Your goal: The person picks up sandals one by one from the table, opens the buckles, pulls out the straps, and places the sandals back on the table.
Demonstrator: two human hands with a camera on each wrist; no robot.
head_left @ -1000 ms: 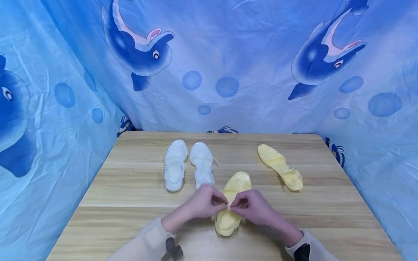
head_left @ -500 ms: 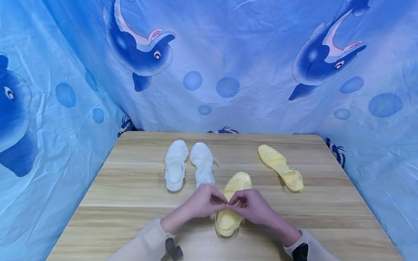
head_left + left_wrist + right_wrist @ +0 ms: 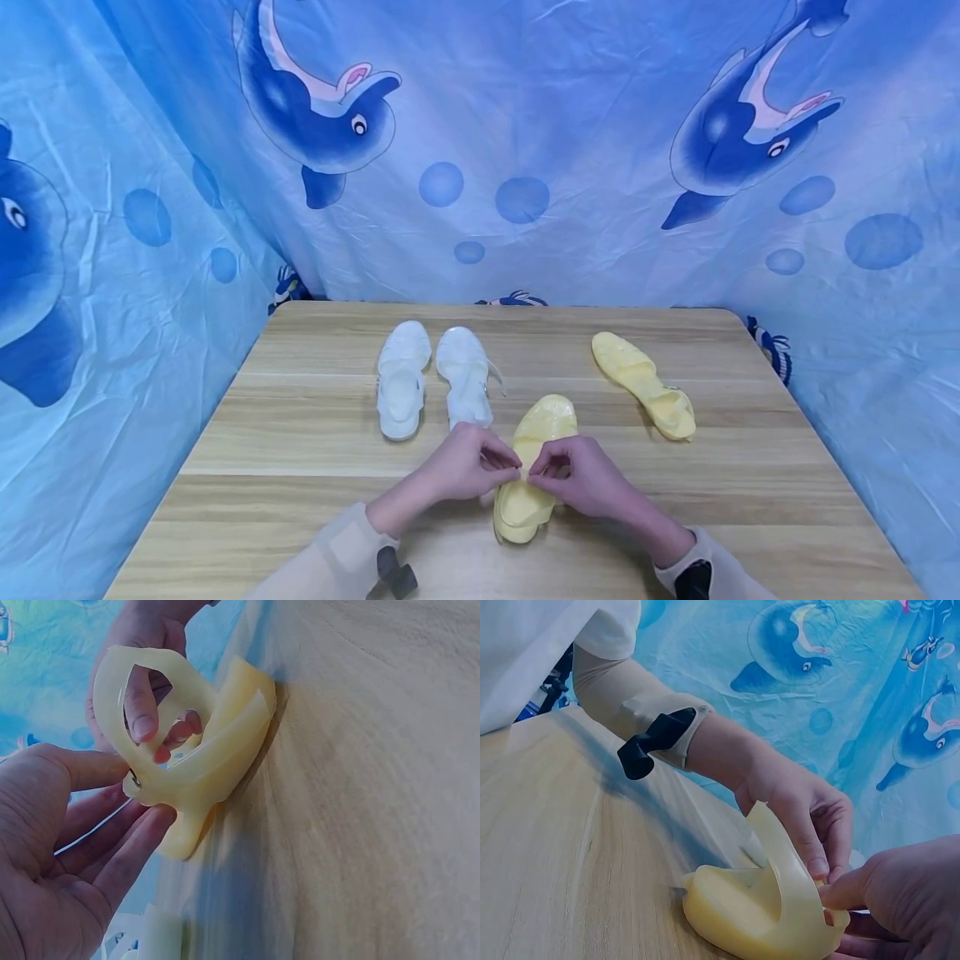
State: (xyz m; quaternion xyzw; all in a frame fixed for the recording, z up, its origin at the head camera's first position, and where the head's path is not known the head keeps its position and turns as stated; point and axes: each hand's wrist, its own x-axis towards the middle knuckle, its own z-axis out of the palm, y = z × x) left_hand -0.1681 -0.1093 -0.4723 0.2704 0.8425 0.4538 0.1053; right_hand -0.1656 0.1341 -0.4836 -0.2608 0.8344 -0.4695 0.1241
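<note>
A yellow jelly sandal (image 3: pixel 553 417) lies on the table with its toe pointing away from me. My left hand (image 3: pixel 457 467) pinches its side by a small metal buckle (image 3: pixel 135 780), thumb on one face and fingers on the other. From the opposite side my right hand (image 3: pixel 588 479) pinches the sandal's strap with thumb and forefinger, close to the left fingertips. In the left wrist view the heel strap (image 3: pixel 142 657) arches up, and right-hand fingers (image 3: pixel 141 712) show through its opening. The fingertips hide part of the strap.
A second yellow sandal (image 3: pixel 621 360) lies at the back right. To the left, a pair of white sandals stands side by side, one white sandal (image 3: pixel 400 392) and its mate (image 3: pixel 461 358) with a loose strap. A dolphin-print curtain (image 3: pixel 480 125) surrounds the wooden table (image 3: pixel 300 450).
Half a second ago the right fingertips moved left to meet the left ones; now they are slightly apart again. The sandals have stayed in place.
</note>
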